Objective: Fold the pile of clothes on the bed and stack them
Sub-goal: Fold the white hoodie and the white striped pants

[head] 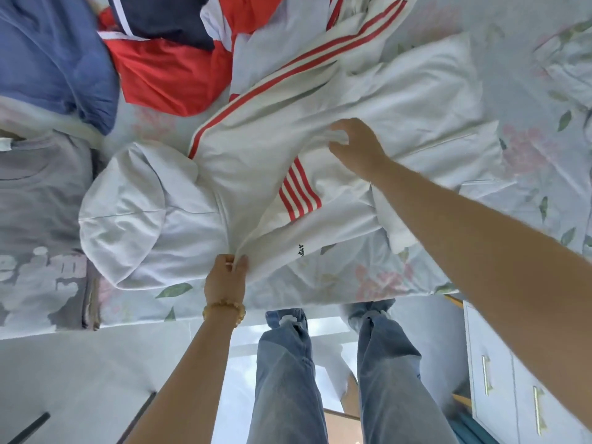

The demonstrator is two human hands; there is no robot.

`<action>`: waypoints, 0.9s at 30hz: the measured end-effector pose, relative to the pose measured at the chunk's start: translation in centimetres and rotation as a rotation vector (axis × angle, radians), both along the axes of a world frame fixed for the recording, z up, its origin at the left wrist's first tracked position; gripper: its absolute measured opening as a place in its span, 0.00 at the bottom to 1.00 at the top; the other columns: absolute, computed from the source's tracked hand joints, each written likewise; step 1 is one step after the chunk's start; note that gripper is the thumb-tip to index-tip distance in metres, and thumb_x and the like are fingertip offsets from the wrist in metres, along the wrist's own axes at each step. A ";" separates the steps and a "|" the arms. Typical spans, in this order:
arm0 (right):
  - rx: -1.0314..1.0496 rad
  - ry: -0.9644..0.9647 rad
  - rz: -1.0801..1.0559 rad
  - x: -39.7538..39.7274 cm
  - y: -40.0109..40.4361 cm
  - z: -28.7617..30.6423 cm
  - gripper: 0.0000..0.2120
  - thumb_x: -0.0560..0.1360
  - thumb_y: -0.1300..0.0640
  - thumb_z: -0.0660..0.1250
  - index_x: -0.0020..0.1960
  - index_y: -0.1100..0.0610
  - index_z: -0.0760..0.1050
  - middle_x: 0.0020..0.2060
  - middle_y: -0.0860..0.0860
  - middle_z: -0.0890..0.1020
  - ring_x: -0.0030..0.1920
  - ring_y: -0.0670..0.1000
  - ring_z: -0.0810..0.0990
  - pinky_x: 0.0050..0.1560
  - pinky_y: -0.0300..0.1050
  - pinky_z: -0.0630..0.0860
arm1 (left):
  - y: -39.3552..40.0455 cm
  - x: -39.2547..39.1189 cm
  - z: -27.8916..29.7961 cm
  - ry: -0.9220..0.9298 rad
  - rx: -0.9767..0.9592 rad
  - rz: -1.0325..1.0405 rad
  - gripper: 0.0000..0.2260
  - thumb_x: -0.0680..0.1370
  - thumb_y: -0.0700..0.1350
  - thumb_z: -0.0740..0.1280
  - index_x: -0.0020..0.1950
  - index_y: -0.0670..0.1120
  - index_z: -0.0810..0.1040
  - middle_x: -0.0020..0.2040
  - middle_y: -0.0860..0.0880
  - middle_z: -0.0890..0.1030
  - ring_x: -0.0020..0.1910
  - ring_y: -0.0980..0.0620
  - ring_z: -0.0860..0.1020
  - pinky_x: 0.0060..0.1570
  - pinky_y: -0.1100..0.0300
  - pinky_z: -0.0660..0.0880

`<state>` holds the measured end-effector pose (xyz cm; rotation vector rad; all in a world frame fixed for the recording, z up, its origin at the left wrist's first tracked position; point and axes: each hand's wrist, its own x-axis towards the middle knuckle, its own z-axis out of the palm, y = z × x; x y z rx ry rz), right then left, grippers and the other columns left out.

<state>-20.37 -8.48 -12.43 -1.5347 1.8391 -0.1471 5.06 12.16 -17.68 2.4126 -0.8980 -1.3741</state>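
Note:
A white hooded jacket (256,149) with red stripes lies spread across the floral bed sheet (368,283), its hood at the left. My left hand (226,277), wearing a beaded bracelet, pinches the jacket's near edge by the collar. My right hand (358,145) reaches over the middle of the jacket and grips a bunch of white fabric. A folded grey printed shirt (41,219) lies flat at the left edge of the bed. Unfolded clothes are heaped at the back: a red garment (166,72), a navy one (166,17) and a blue one (54,56).
The bed's near edge runs across the lower middle of the view. My legs in blue jeans (288,373) stand on the floor in front of it. A white drawer unit (499,373) with metal handles stands at the lower right.

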 end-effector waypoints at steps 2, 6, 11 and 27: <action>-0.188 -0.118 -0.130 0.5 5.1 0.3 0.09 0.75 0.59 0.63 0.54 0.54 0.78 0.50 0.46 0.80 0.51 0.45 0.77 0.54 0.37 0.72 | 1.0 -0.4 0.1 -0.059 0.061 -0.037 0.11 0.79 0.55 0.64 0.49 0.47 0.74 0.43 0.49 0.79 0.45 0.44 0.75 0.49 0.51 0.72; 0.105 -0.181 -0.451 0.5 15.8 -1.3 0.08 0.74 0.53 0.63 0.37 0.50 0.75 0.30 0.45 0.76 0.32 0.44 0.74 0.35 0.36 0.69 | 3.6 -1.7 0.4 -0.179 0.092 0.086 0.13 0.75 0.54 0.70 0.52 0.46 0.78 0.57 0.42 0.75 0.56 0.41 0.73 0.57 0.48 0.71; 0.570 -0.636 -0.909 0.8 19.0 -4.3 0.12 0.77 0.49 0.67 0.49 0.59 0.79 0.43 0.55 0.79 0.43 0.51 0.78 0.42 0.42 0.77 | 4.0 -2.6 0.6 0.577 0.078 0.849 0.07 0.78 0.47 0.68 0.50 0.45 0.76 0.51 0.48 0.80 0.55 0.50 0.77 0.58 0.57 0.74; 0.559 -0.966 -1.260 -3.6 21.5 -5.7 0.14 0.81 0.64 0.61 0.66 0.63 0.72 0.53 0.56 0.82 0.53 0.53 0.81 0.54 0.46 0.77 | 3.1 -2.7 -1.6 0.336 -0.100 1.268 0.27 0.72 0.54 0.74 0.65 0.45 0.70 0.55 0.47 0.80 0.52 0.50 0.81 0.49 0.57 0.80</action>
